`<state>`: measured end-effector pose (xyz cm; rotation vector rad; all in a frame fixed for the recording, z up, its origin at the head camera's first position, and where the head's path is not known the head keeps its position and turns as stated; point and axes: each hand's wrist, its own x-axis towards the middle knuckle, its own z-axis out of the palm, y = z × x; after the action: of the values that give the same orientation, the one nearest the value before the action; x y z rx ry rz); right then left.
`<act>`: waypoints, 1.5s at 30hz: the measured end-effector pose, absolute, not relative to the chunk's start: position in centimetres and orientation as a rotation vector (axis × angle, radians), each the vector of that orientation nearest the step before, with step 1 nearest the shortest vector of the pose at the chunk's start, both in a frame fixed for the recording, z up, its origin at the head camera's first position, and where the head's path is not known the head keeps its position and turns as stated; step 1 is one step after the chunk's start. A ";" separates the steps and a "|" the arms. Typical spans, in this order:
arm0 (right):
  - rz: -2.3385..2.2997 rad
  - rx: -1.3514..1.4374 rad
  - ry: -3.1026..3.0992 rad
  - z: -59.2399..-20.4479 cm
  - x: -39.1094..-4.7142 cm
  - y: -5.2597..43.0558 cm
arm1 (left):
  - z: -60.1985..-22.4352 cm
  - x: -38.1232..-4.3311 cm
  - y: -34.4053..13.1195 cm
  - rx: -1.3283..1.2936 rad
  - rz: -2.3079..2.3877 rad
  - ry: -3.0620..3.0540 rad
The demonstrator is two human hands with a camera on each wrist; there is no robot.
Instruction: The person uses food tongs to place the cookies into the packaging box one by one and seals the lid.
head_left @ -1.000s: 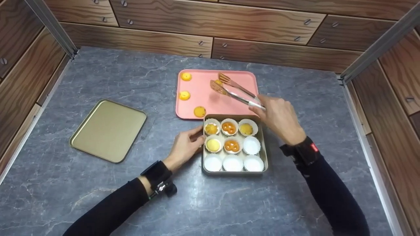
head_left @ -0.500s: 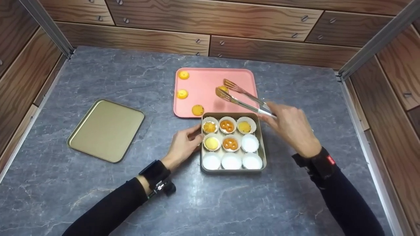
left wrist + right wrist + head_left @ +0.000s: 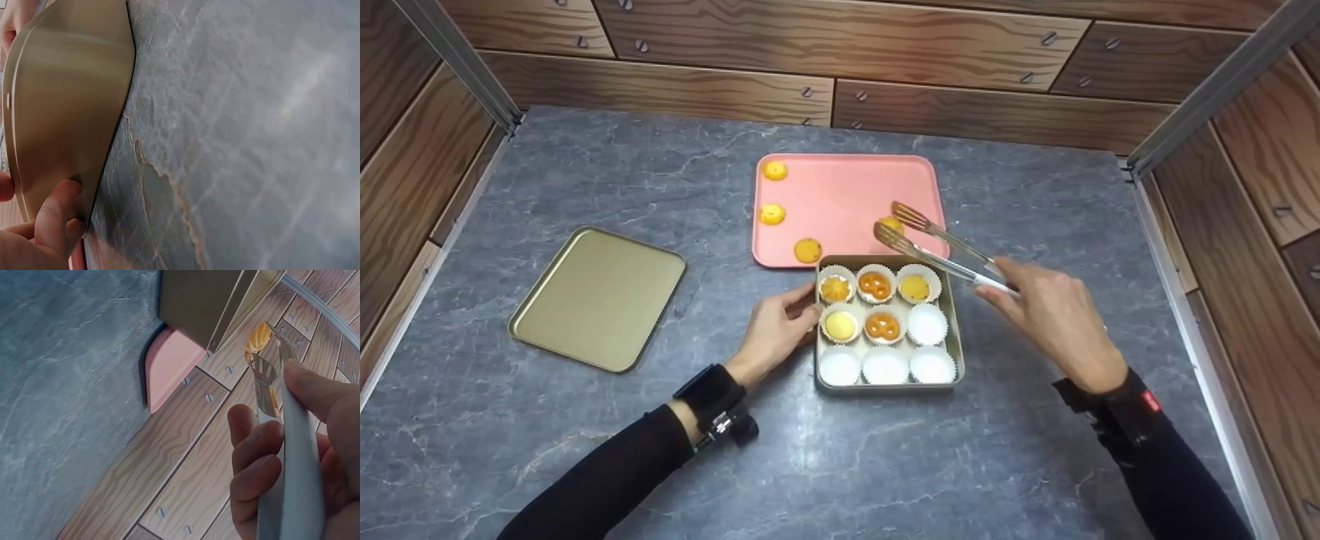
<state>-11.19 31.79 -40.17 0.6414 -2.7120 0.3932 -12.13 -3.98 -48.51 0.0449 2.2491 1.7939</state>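
Observation:
My right hand (image 3: pixel 1061 319) grips metal tongs (image 3: pixel 952 266) with pale handles. Between the tongs' slotted heads is a small yellow sweet (image 3: pixel 892 225), which looks ridged in the right wrist view. The tongs' heads are over the pink tray's (image 3: pixel 847 180) near right part, behind the tin. My left hand (image 3: pixel 772 334) holds the gold tin (image 3: pixel 960 337) at its left side, with fingertips (image 3: pixel 67 188) bent against the outer wall. Paper cups fill the tin in rows. Some contain yellow or orange sweets, such as a pretzel-shaped one (image 3: pixel 883 325); white cups (image 3: pixel 885 367) show nothing inside.
Further yellow sweets (image 3: pixel 808 250) lie along the tray's left side. To the left on the grey marbled table (image 3: pixel 697 465) is a flat gold lid (image 3: pixel 600 300). Wood-patterned panels (image 3: pixel 720 82) close off the back and sides.
My right hand has moved right and toward me, bringing the tongs and the yellow sweet across the tray toward the tin. My left hand has stayed at the tin's side.

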 end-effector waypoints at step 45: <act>0.229 0.840 -2.794 -37.4 -7.2 37.7 | -48.5 -12.0 -4.0 0.029 1.853 2.190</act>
<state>-7.19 37.66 -37.36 0.8403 -2.7939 0.2292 -12.04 -4.01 -48.52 0.0286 2.1904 1.8530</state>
